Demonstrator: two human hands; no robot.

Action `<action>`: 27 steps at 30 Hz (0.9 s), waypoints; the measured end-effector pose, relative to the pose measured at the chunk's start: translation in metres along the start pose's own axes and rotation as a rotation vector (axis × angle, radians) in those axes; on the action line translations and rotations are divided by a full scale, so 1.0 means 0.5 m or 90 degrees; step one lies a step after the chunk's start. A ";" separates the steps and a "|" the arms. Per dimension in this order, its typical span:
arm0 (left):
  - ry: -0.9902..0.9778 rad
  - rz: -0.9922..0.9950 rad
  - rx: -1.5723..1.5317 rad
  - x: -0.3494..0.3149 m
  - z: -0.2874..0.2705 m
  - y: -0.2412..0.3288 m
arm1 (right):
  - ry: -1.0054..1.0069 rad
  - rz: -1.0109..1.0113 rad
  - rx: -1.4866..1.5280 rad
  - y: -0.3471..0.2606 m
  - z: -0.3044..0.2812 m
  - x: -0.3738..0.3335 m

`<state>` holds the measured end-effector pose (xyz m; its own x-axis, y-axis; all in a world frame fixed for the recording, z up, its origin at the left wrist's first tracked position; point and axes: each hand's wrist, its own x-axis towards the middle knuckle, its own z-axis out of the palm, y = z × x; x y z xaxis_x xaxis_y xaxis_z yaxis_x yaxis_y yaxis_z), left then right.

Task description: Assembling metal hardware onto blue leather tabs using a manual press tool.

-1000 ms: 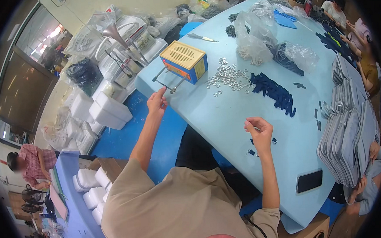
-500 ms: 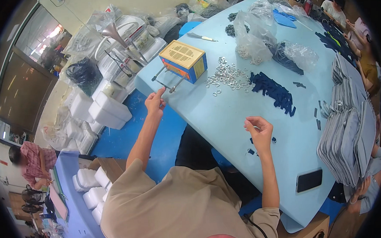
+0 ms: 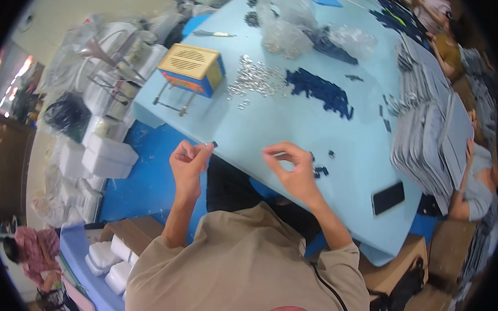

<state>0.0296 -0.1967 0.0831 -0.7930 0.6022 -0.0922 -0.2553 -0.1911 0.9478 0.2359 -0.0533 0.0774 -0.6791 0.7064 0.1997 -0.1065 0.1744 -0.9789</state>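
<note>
My left hand (image 3: 188, 165) is closed in a pinch just off the table's near edge, with a small dark piece (image 3: 214, 144) showing at its fingertips. My right hand (image 3: 296, 170) hovers over the near side of the table, fingers curled and the thumb close to the fingertips; whatever it may hold is too small to make out. A few small dark pieces with metal bits (image 3: 319, 171) lie beside it. Farther back are a pile of silver metal rings (image 3: 253, 79) and a heap of dark blue strips (image 3: 320, 91).
On the light blue table (image 3: 242, 136) a box with a slotted top (image 3: 192, 61) has metal rods (image 3: 171, 109) sticking out. Clear plastic bags (image 3: 287, 24) lie at the back. Stacked grey fabric pieces (image 3: 422, 129) and a phone (image 3: 388, 198) are on the right. Other people sit along the far right.
My left hand has come away from the rods of the box, toward me, with the small dark piece in it. My right hand has moved left, nearer to it. The view has shifted.
</note>
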 end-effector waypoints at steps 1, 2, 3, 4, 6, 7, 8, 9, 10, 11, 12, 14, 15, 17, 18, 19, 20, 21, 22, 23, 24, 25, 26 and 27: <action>-0.046 -0.005 0.008 -0.017 0.017 -0.003 | 0.016 0.014 -0.013 -0.017 0.016 -0.008; -0.090 -0.008 0.015 -0.032 0.030 -0.005 | 0.017 0.004 0.041 -0.029 0.030 -0.013; -0.124 -0.032 0.012 -0.046 0.040 -0.007 | 0.020 -0.008 0.095 -0.036 0.038 -0.021; -0.134 -0.045 0.006 -0.055 0.050 -0.014 | 0.031 0.001 0.085 -0.038 0.043 -0.028; -0.198 0.030 0.044 -0.072 0.072 -0.031 | 0.043 0.023 0.161 -0.042 0.046 -0.044; -0.230 0.026 0.032 -0.074 0.074 -0.037 | 0.061 0.038 0.181 -0.043 0.047 -0.053; -0.235 0.020 0.028 -0.078 0.078 -0.044 | 0.066 0.041 0.176 -0.042 0.044 -0.063; -0.248 0.032 0.035 -0.083 0.084 -0.050 | 0.086 0.034 0.166 -0.039 0.041 -0.072; -0.261 0.044 0.044 -0.088 0.089 -0.056 | 0.106 0.026 0.156 -0.034 0.040 -0.081; -0.264 0.041 0.041 -0.093 0.093 -0.057 | 0.109 0.028 0.153 -0.029 0.040 -0.089; -0.271 0.026 0.055 -0.098 0.098 -0.055 | 0.138 0.010 0.134 -0.024 0.041 -0.096; -0.276 0.012 0.069 -0.104 0.099 -0.056 | 0.165 -0.008 0.115 -0.018 0.042 -0.107; -0.283 0.021 0.077 -0.105 0.097 -0.060 | 0.176 -0.012 0.092 -0.017 0.043 -0.110; -0.285 0.033 0.084 -0.105 0.090 -0.072 | 0.182 -0.019 0.070 -0.016 0.049 -0.115; -0.287 0.035 0.076 -0.105 0.088 -0.080 | 0.198 0.010 0.085 -0.018 0.051 -0.117; -0.286 0.039 0.071 -0.104 0.086 -0.087 | 0.211 0.037 0.103 -0.017 0.055 -0.115; -0.279 0.046 0.073 -0.104 0.087 -0.091 | 0.202 0.033 0.106 -0.013 0.057 -0.114; -0.282 0.033 0.063 -0.106 0.091 -0.096 | 0.221 0.034 0.088 -0.005 0.055 -0.112; -0.285 0.019 0.054 -0.107 0.093 -0.102 | 0.241 0.036 0.069 0.003 0.055 -0.112; -0.301 0.036 0.053 -0.105 0.094 -0.108 | 0.248 0.041 0.061 0.009 0.053 -0.109; -0.290 0.044 0.054 -0.101 0.093 -0.106 | 0.236 0.037 0.065 0.019 0.048 -0.103; -0.308 0.015 0.103 -0.098 0.101 -0.096 | 0.253 0.050 0.032 0.032 0.034 -0.100; -0.322 -0.007 0.163 -0.096 0.109 -0.081 | 0.268 0.058 0.011 0.042 0.015 -0.094; -0.316 0.065 0.186 -0.092 0.106 -0.079 | 0.260 0.049 0.023 0.057 -0.011 -0.082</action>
<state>0.1057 -0.1757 0.0660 -0.4329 0.8968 0.0911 0.0274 -0.0879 0.9958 0.2645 -0.0736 0.0415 -0.3432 0.9317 0.1193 -0.0975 0.0910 -0.9911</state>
